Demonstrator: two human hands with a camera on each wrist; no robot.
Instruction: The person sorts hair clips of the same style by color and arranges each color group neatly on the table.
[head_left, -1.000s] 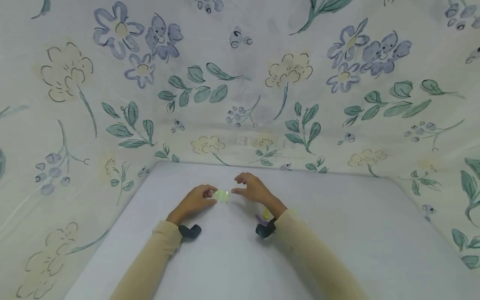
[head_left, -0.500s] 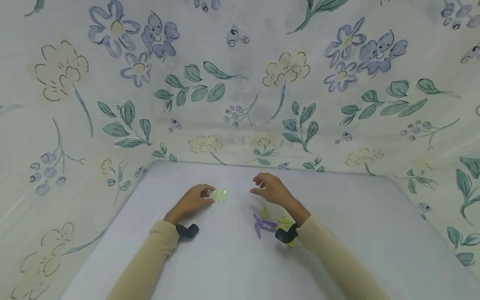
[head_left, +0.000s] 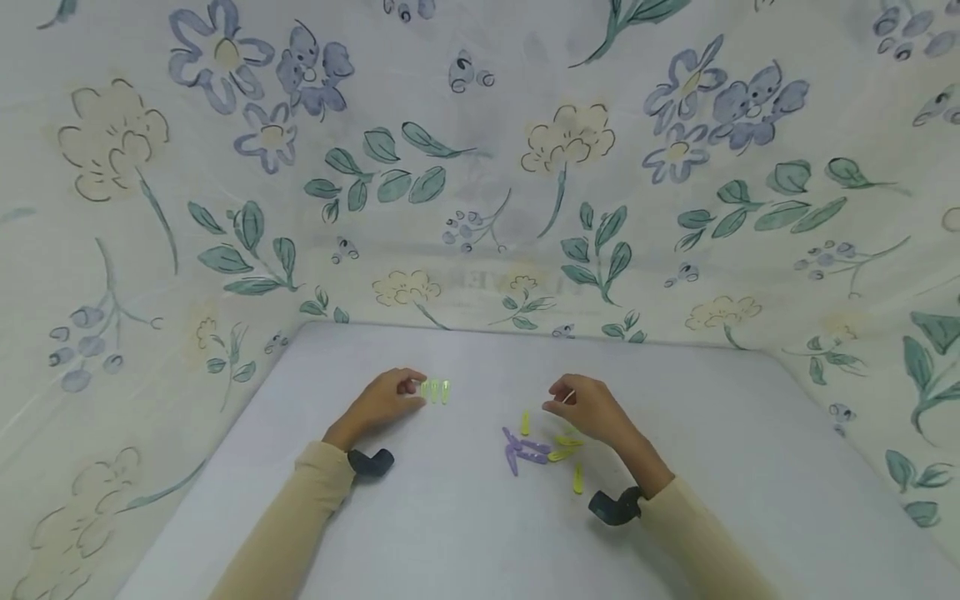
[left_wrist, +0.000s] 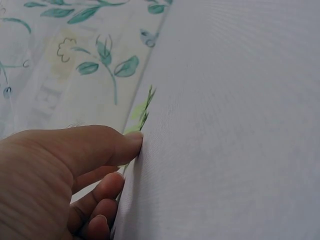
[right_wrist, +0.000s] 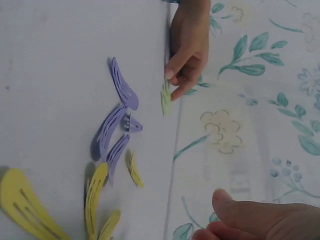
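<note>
Three light green snap hair clips [head_left: 435, 392] stand side by side in a row at the back left of the table. My left hand [head_left: 385, 404] is at the row's left end, thumb and forefinger at the two ends of the leftmost clip [head_left: 424, 391]; in the left wrist view the thumb [left_wrist: 131, 142] partly hides the clips. My right hand [head_left: 596, 408] hovers over the table with thumb and fingers apart and nothing between them. Nearest to it lie yellow snap hair clips [head_left: 567, 441]. Purple hair clips [head_left: 533, 457] lie beside them in a loose pile.
A single yellow clip [head_left: 577, 479] lies nearer the front, and another yellow clip [head_left: 525, 423] behind the purple ones. The white table [head_left: 420, 517] ends at a flower-patterned cloth [head_left: 480, 208] at the back and sides. Dark bands sit on both wrists.
My right hand has moved away from the green row, rightward and nearer, uncovering the yellow and purple clips. The left hand stays at the row. The view has shifted slightly.
</note>
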